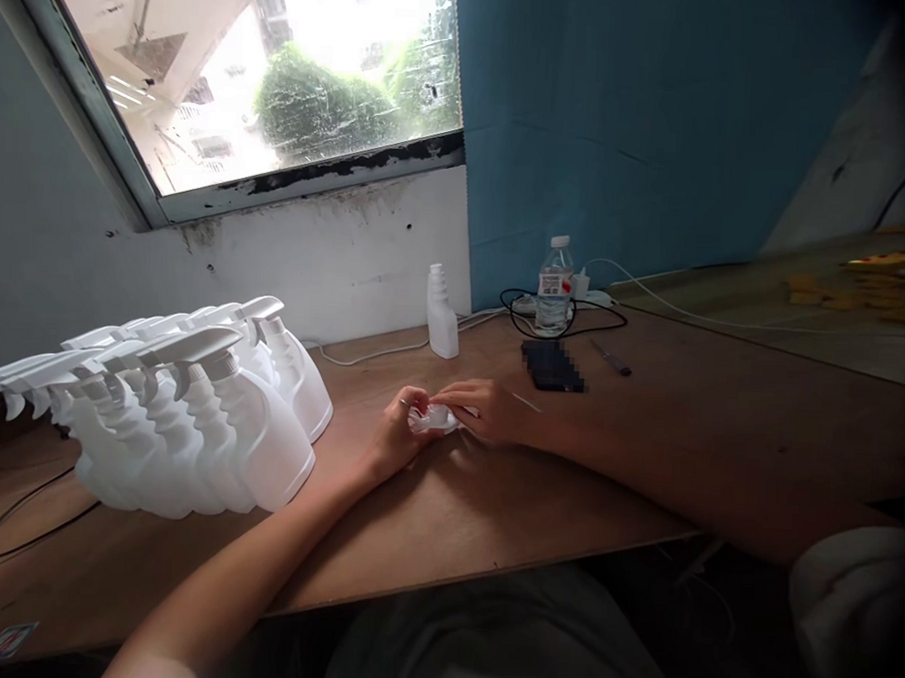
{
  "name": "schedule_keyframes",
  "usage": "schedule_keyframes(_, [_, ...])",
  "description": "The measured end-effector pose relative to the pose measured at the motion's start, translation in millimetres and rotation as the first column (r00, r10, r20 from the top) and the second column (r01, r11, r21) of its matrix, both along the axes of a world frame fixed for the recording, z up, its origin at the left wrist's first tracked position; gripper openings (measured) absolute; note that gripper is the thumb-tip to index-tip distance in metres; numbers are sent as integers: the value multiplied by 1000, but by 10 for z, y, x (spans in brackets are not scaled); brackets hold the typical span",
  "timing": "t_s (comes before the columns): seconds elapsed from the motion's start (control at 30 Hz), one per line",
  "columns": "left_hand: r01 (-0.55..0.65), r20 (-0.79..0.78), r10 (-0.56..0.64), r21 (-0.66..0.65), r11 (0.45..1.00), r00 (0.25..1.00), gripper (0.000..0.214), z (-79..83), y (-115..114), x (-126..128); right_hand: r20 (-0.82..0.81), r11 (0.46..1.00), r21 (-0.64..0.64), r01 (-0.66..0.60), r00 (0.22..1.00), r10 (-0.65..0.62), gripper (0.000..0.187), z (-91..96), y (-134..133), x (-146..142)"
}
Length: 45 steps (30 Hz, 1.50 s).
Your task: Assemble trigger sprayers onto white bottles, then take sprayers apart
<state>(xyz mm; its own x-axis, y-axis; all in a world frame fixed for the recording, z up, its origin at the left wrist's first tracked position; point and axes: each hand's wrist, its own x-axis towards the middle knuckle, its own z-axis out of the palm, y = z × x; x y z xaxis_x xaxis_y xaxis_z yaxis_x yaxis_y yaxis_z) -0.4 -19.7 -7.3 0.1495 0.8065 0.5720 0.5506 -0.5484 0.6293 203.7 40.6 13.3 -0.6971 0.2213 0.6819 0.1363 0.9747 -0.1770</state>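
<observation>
A small white plastic part [440, 418], which looks like a trigger spray head, is between my two hands low over the table. My left hand [397, 435] curls around its left side, fingers and thumb closed on it. From the right, my right hand [486, 408] presses its fingers against the same part. A thin white tube [526, 403] shows beyond the right hand's knuckles; whether it joins the part is hidden. Behind the hands, a white spray bottle [442, 324] without a head stands upright near the wall.
Several white bottles with spray heads [268, 441] stand packed together at left. A water bottle [554, 288], black cable [510, 307], dark phone-like object [552, 366] and grey utility-knife-like tool [611, 358] are at back right. The wooden table's [489, 536] front edge runs before my lap.
</observation>
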Motion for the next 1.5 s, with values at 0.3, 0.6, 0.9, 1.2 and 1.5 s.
schedule_keyframes(0.3, [55, -72, -58, -47, 997, 996, 39, -40, 13, -69, 59, 997, -70, 14, 998, -10, 25, 37, -7, 68])
schedule_keyframes(0.6, [129, -262, -123, 4, 992, 957, 23, 70, -11, -140, 128, 993, 42, -112, 986, 106, 15, 50, 81, 57])
schedule_keyframes(0.9, [175, -263, -144, 98, 980, 954, 22, 74, 24, -141, 135, 985, 30, -167, 978, 162, 18, 56, 82, 38])
schedule_keyframes(1.2, [220, -252, -179, 149, 964, 951, 21, 56, 45, -146, 126, 978, 59, -200, 973, 191, 23, 40, 61, 14])
schedule_keyframes(1.5, [142, -260, -114, 92, 986, 959, 21, 104, -14, -98, 171, 978, 138, -154, 977, 130, 17, 20, 125, 82])
